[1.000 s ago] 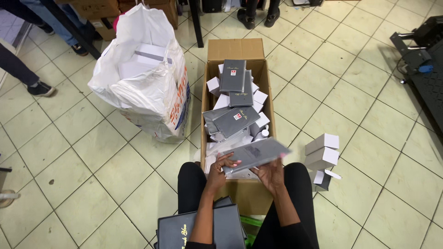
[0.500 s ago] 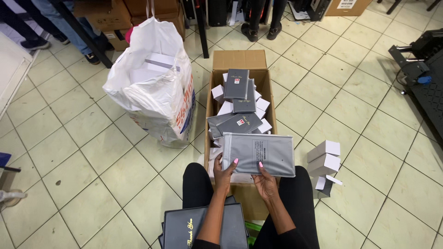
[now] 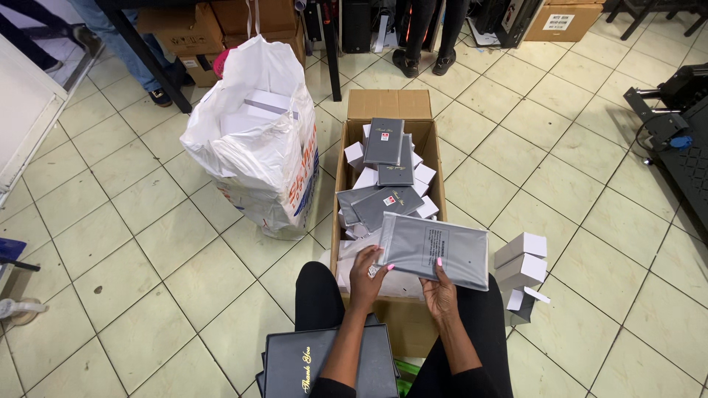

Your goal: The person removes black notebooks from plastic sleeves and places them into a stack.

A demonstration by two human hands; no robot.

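Both my hands hold a flat grey plastic pouch (image 3: 435, 249) over the near end of an open cardboard box (image 3: 389, 105) on the floor. My left hand (image 3: 369, 271) grips the pouch's lower left edge, and my right hand (image 3: 440, 287) grips its bottom edge. Several dark grey flat boxes (image 3: 385, 141) and small white boxes (image 3: 425, 175) fill the carton. A black flat box with gold lettering (image 3: 324, 362) rests on my lap.
A large white plastic bag (image 3: 254, 140) holding white boxes stands left of the carton. Small white boxes (image 3: 521, 262) are stacked to its right. Other people's legs and more cartons (image 3: 564, 21) line the far edge, with black equipment (image 3: 675, 110) at right.
The grey pouch has been lifted out of the carton, turned flat toward me and brought closer, with both hands now on its lower edge.
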